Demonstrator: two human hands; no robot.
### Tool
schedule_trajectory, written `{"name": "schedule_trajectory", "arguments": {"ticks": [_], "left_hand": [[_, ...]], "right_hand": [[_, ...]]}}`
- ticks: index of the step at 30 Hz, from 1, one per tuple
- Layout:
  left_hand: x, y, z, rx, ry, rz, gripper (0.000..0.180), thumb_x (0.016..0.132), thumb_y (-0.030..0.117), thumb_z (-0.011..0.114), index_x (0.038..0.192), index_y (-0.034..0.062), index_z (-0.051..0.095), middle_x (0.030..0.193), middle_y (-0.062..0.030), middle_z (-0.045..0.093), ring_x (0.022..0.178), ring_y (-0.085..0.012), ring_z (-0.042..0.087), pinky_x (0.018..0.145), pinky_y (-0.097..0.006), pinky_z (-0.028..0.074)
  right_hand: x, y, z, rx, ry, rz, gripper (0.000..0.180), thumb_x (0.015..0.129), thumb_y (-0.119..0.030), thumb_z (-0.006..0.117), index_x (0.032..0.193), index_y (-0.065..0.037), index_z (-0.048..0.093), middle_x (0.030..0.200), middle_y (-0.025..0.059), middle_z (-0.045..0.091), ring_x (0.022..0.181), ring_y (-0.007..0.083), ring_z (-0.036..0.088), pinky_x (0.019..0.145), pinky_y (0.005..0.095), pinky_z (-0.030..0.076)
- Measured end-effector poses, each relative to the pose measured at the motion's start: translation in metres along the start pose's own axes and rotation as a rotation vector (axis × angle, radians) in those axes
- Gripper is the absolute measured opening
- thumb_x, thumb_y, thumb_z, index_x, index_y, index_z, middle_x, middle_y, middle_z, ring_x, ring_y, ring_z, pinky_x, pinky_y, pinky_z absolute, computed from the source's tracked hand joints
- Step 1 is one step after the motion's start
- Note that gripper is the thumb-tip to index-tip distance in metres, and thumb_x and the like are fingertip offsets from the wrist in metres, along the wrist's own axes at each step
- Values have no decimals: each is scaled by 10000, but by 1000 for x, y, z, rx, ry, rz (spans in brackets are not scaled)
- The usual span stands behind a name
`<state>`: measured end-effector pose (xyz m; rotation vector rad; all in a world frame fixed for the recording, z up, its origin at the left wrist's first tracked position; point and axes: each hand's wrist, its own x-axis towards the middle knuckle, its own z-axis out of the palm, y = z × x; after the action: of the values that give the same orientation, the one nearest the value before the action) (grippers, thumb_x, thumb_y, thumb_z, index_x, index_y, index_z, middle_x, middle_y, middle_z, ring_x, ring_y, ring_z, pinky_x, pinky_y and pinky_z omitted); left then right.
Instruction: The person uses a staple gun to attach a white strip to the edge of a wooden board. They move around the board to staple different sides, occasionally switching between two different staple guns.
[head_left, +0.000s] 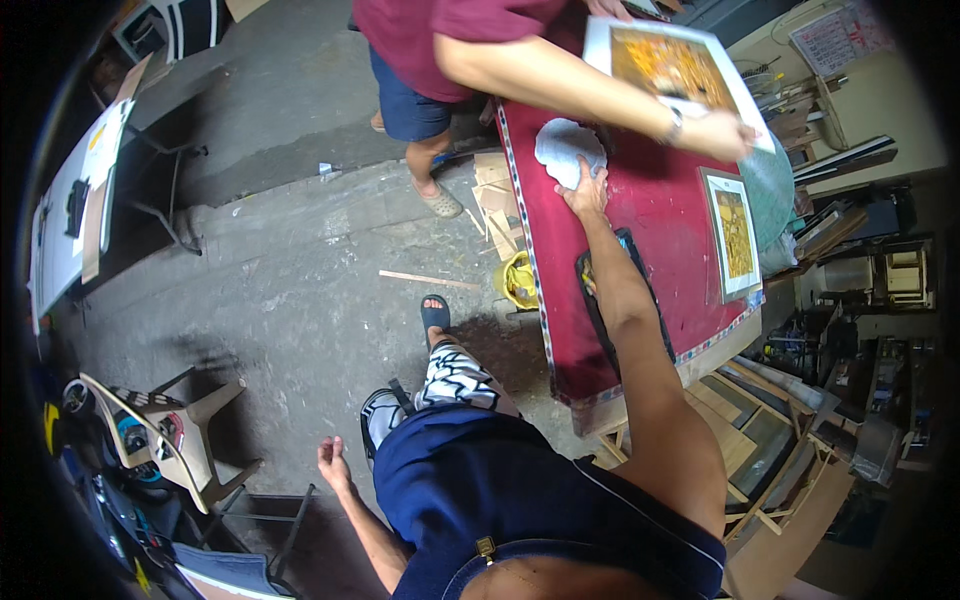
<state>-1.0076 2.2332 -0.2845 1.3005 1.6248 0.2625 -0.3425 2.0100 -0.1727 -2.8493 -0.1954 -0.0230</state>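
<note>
My right hand (587,190) reaches across the red-covered table (660,230) and presses on the near edge of a crumpled white cloth (568,145), its fingers gripping it. Under my right forearm lies a black tray (597,318) with small items in it, partly hidden by the arm. My left hand (334,462) hangs low at my side over the floor, loosely curled with the fingers apart and nothing in them. Beyond the cloth, a co-worker's hand (728,136) is at the edge of a white-bordered picture with an orange image (675,68).
A smaller framed yellow picture (738,235) lies at the table's right edge. By the left edge stand a yellow bucket (518,280) and wood scraps (495,200). Wooden frames (770,440) lean at the lower right. A plastic chair (195,440) and a white table (75,220) stand left.
</note>
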Motion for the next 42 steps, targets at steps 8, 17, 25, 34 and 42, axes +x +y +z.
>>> {"name": "schedule_trajectory", "arguments": {"ticks": [8, 17, 25, 34, 42], "left_hand": [[11, 88, 78, 35, -218, 5, 306, 817, 169, 716, 1050, 8, 601, 894, -27, 599, 843, -119, 547, 790, -267, 439], [34, 164, 81, 80, -131, -55, 347, 803, 288, 716, 1031, 50, 607, 873, 12, 587, 777, -92, 505, 642, -252, 374], [-30, 108, 63, -61, 12, -227, 512, 804, 331, 698, 1166, -8, 571, 915, -54, 630, 813, -150, 554, 732, -274, 436], [-163, -58, -4, -183, 442, -652, 478, 731, 372, 757, 1034, 22, 639, 947, -99, 664, 866, -179, 608, 781, -319, 483], [-241, -154, 39, -520, 345, -716, 472, 739, 350, 763, 1086, 56, 639, 1013, -110, 672, 982, -190, 606, 874, -320, 462]], "right_hand": [[63, 120, -72, -21, 100, -406, 317, 696, -68, 663, 991, -175, 701, 1032, 88, 628, 1008, 335, 577, 872, 423, 467], [127, 37, -63, 241, -251, 136, 721, 761, -560, 619, 1335, -149, 471, 1297, 211, 505, 1190, 362, 501, 984, 448, 401], [166, -66, -4, -87, -232, 605, 1139, 672, -681, 617, 1453, -41, 91, 1351, 295, 381, 1198, 382, 477, 970, 480, 396], [55, -23, -12, 1141, -487, 261, 220, 628, -274, 731, 718, -157, 568, 655, 1, 509, 606, 168, 477, 605, 352, 424], [-70, -129, -6, 1086, -889, 156, 163, 622, -238, 695, 730, -180, 588, 663, 4, 526, 609, 180, 498, 649, 441, 442]]}}
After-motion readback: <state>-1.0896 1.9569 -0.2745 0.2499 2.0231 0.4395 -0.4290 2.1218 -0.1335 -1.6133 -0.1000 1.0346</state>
